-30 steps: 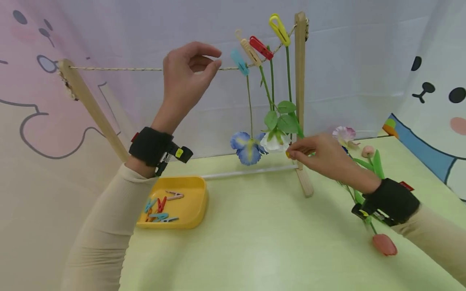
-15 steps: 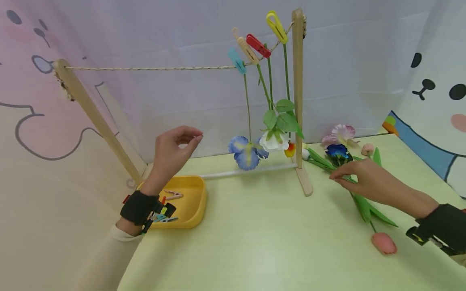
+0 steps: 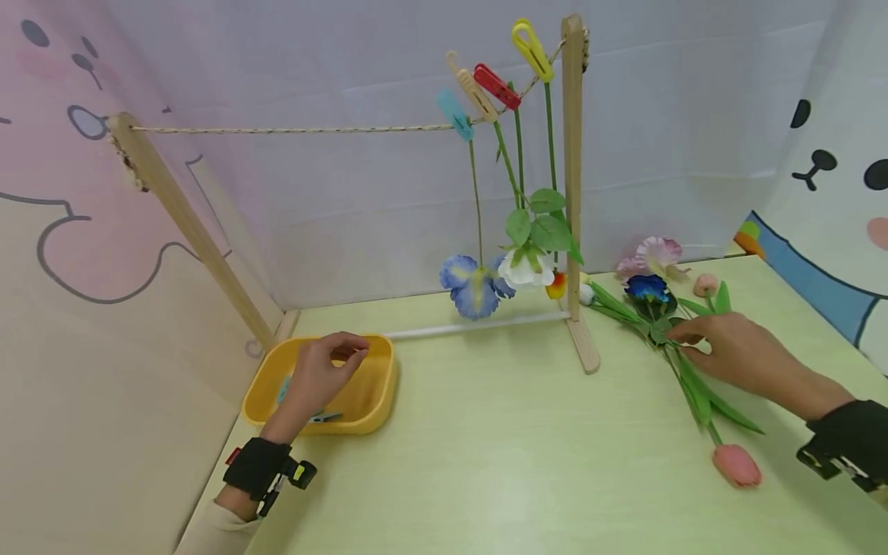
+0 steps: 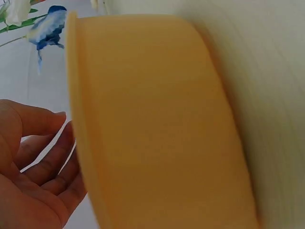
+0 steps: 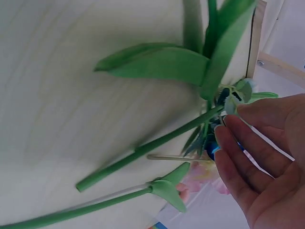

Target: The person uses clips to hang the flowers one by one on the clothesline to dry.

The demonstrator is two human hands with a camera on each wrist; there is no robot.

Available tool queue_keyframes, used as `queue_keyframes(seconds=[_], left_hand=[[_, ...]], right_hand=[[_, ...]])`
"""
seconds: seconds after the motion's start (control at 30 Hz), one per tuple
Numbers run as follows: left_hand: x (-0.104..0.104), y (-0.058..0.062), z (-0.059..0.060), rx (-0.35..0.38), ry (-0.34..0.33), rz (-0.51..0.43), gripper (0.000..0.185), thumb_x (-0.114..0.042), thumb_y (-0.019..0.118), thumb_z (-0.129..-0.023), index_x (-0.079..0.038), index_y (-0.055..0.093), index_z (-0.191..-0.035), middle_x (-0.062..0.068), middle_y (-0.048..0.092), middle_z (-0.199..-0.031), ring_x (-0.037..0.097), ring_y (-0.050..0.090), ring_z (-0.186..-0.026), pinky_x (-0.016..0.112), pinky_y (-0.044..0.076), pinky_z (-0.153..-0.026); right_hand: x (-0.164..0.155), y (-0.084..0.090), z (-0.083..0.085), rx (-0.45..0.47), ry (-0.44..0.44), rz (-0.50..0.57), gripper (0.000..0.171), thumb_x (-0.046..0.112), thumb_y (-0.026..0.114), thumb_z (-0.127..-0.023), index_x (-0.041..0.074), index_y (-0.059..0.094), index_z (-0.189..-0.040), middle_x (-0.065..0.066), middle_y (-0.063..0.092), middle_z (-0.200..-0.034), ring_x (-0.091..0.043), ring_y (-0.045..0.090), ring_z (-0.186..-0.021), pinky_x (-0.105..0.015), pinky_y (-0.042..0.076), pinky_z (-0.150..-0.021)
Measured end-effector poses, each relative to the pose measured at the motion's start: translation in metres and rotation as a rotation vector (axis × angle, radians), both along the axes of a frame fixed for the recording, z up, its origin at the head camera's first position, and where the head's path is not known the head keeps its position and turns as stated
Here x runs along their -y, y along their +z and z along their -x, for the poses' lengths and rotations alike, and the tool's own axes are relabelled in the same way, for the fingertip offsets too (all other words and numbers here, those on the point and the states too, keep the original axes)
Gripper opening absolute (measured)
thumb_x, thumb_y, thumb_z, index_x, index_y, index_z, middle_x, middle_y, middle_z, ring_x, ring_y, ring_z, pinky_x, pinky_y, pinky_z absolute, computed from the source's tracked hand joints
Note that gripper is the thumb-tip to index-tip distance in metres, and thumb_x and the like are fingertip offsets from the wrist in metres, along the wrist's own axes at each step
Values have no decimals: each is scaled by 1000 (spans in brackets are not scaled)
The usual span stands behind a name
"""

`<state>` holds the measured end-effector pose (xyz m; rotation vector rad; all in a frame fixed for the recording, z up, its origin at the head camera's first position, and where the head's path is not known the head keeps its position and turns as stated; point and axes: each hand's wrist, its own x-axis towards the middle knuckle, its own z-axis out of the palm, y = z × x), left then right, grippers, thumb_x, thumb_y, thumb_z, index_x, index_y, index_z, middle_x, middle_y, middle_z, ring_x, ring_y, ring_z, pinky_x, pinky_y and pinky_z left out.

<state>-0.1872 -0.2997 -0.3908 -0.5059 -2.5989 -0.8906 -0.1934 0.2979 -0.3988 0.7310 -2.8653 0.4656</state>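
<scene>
My left hand (image 3: pixel 350 351) hovers over the yellow tray (image 3: pixel 378 385) at the table's left, fingers loosely curled and holding nothing; several coloured pegs (image 3: pixel 324 417) lie inside. In the left wrist view the tray's wall (image 4: pixel 152 124) fills the frame beside my relaxed left hand (image 4: pixel 38 162). My right hand (image 3: pixel 683 338) rests with straight fingers on the green stems (image 3: pixel 694 385) of flowers lying at the right, fingertips just below a dark blue flower (image 3: pixel 647 288). In the right wrist view the fingertips (image 5: pixel 228 126) touch that flower's base, with a stem (image 5: pixel 143 152) beside them.
A string (image 3: pixel 277 129) runs between two wooden posts (image 3: pixel 573 154). Blue (image 3: pixel 454 114), beige, red and yellow pegs (image 3: pixel 532 50) hold flowers hanging near the right post. A pink tulip (image 3: pixel 737 465) and a pale pink flower (image 3: pixel 657 253) lie on the green table (image 3: pixel 486 462).
My left hand came down from the string to the yellow tray. My right hand left the hanging flowers and moved right onto the stems lying on the table.
</scene>
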Motion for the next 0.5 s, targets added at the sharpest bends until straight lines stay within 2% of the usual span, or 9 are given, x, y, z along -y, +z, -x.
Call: queue_keyframes(seconds=[0.17,0.33,0.4,0.5], left_hand=[[15,-20,-4,54,39,51,11,-3,77,-91,-4,77,-102,4,76,-94,20,71,-82,38,62,-75],[22,-30,-10,139,60,116,10,-7,77,-92,-5,76,-102,5,74,-97,23,69,-87,45,60,-80],[23,-34,-10,164,61,136,9,-7,78,-92,-6,76,-101,5,74,-98,24,69,-87,45,60,-80],[24,-37,-10,191,54,156,7,-7,78,-91,-8,76,-98,4,74,-96,22,70,-84,41,60,-76]], right_hand=[[-1,-10,-1,4,6,9,20,2,79,-85,8,79,-104,0,75,-93,-22,71,-84,-34,58,-65],[5,-15,1,37,72,-29,26,-2,80,-83,7,78,-107,-6,74,-103,-30,71,-95,-44,60,-73],[6,-17,2,43,99,-47,30,-4,81,-81,8,78,-108,-8,73,-108,-32,70,-99,-45,60,-75],[6,-22,1,20,130,-56,31,-5,83,-79,11,78,-105,-5,73,-106,-30,70,-98,-42,60,-73]])
